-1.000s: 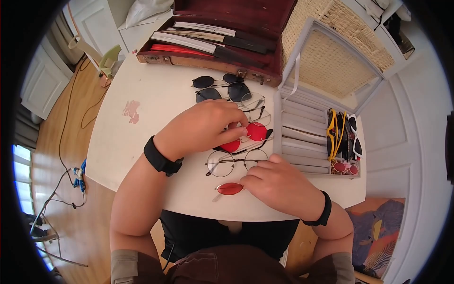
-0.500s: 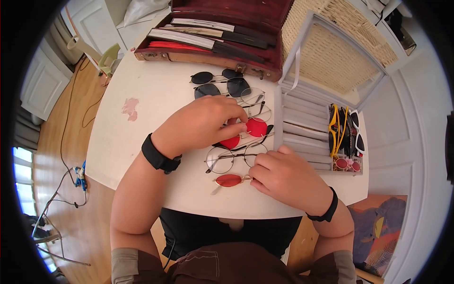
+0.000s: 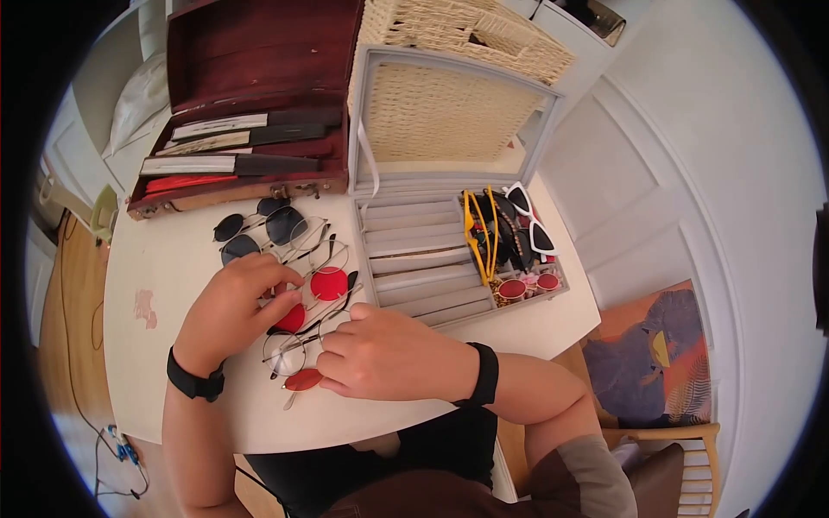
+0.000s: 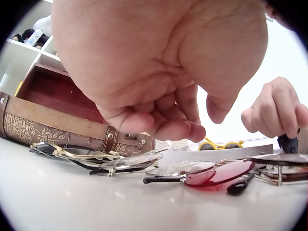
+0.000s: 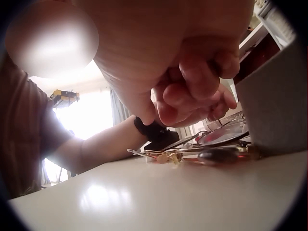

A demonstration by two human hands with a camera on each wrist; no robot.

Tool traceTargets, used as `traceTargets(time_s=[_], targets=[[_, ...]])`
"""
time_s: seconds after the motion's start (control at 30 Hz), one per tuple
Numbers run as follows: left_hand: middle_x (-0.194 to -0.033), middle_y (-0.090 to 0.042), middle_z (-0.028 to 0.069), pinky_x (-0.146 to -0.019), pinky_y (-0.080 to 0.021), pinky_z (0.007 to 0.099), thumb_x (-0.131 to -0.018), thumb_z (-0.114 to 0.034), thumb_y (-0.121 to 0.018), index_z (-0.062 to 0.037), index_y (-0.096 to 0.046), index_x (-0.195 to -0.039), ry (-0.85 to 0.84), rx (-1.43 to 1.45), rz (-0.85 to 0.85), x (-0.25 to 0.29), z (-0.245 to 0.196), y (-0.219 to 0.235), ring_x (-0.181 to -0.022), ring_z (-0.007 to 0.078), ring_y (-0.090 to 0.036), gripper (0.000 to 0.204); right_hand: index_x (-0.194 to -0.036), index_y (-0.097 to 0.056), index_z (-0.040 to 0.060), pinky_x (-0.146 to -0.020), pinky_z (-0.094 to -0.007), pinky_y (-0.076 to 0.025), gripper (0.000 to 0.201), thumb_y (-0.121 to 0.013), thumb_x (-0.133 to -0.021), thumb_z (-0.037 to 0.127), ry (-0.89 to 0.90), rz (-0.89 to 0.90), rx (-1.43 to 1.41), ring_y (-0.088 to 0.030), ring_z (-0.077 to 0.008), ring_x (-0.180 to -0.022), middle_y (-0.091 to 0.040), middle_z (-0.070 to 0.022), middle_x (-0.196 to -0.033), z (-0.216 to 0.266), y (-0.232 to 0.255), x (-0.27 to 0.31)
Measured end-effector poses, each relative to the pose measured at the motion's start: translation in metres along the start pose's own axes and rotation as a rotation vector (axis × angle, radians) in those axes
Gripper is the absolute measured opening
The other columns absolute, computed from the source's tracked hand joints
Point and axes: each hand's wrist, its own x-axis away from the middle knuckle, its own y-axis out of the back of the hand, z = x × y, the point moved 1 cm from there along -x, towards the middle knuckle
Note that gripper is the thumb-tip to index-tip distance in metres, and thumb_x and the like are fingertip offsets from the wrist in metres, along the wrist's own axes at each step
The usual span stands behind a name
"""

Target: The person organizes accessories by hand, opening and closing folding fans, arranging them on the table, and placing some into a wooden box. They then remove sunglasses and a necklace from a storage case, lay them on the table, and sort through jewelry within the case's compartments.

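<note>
In the head view my left hand (image 3: 229, 302) hovers over round red-lensed glasses (image 3: 329, 284), covering part of them. The left wrist view shows its fingers loosely bent above the red lens (image 4: 226, 173), holding nothing. My right hand (image 3: 393, 356) hangs over the right part of small oval red glasses (image 3: 303, 380) and round clear glasses (image 3: 285, 352). Seen from the right wrist, this hand (image 5: 163, 48) has loosely curled fingers over the small glasses (image 5: 219, 155), with nothing visible in them.
Dark sunglasses (image 3: 285, 226) and more clear glasses (image 3: 331, 255) lie farther back. A grey compartment case (image 3: 414, 252), lid raised, holds yellow (image 3: 473, 233), white (image 3: 541, 236) and other glasses at its right end. An open dark red suitcase (image 3: 259, 52) with books stands behind, left.
The head view has swung right, so the table and cases appear farther left. My right hand covers more of the small red glasses' right side; my left hand stays over the round red ones.
</note>
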Motion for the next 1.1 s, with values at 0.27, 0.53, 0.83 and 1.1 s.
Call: traceTargets(time_s=[0.27, 0.53, 0.83, 1.1], targets=[[-0.078, -0.061, 0.0105, -0.067, -0.049, 0.0375, -0.088, -0.011, -0.069, -0.0031, -0.071, -0.096, -0.003, 0.018, -0.046, 0.001, -0.002, 0.003, -0.075, 0.0269, -0.059, 0.012, -0.076, -0.061, 0.0106, -0.054, -0.0338, -0.045, 0.021, -0.075, -0.087, 0.023, -0.119, -0.222, -0.050, -0.056, -0.0200, -0.053, -0.055, -0.0033, -0.061, -0.014, 0.050, 0.006], [-0.082, -0.063, 0.0117, -0.068, -0.051, 0.0343, -0.091, -0.011, -0.066, -0.0013, -0.070, -0.094, -0.004, 0.096, -0.146, 0.006, -0.002, 0.013, -0.075, 0.0262, -0.061, 0.011, -0.092, -0.067, 0.0014, -0.057, -0.0322, -0.050, 0.017, -0.071, -0.091, 0.018, -0.741, -0.427, 0.058, -0.062, -0.0237, -0.058, -0.066, -0.0116, -0.070, -0.060, 0.127, 0.050], [-0.085, -0.064, 0.0122, -0.068, -0.050, 0.0347, -0.093, -0.012, -0.064, 0.0003, -0.070, -0.096, -0.023, 0.104, -0.174, 0.010, 0.002, 0.011, -0.072, 0.0261, -0.061, 0.014, -0.090, -0.072, 0.0037, -0.068, -0.0452, -0.054, 0.027, -0.064, -0.093, 0.030, -1.068, -0.098, 0.499, -0.068, -0.0374, -0.073, -0.070, -0.0176, -0.075, -0.087, 0.093, 0.104], [-0.086, -0.065, 0.0126, -0.068, -0.050, 0.0344, -0.094, -0.013, -0.064, 0.0012, -0.069, -0.097, -0.045, 0.131, -0.172, 0.010, 0.003, 0.012, -0.073, 0.0261, -0.061, 0.015, -0.080, -0.070, 0.0047, -0.069, -0.0455, -0.055, 0.035, -0.067, -0.091, 0.038, -1.153, 0.061, 0.458, -0.069, -0.0350, -0.075, -0.070, -0.0158, -0.077, -0.097, 0.076, 0.097]])
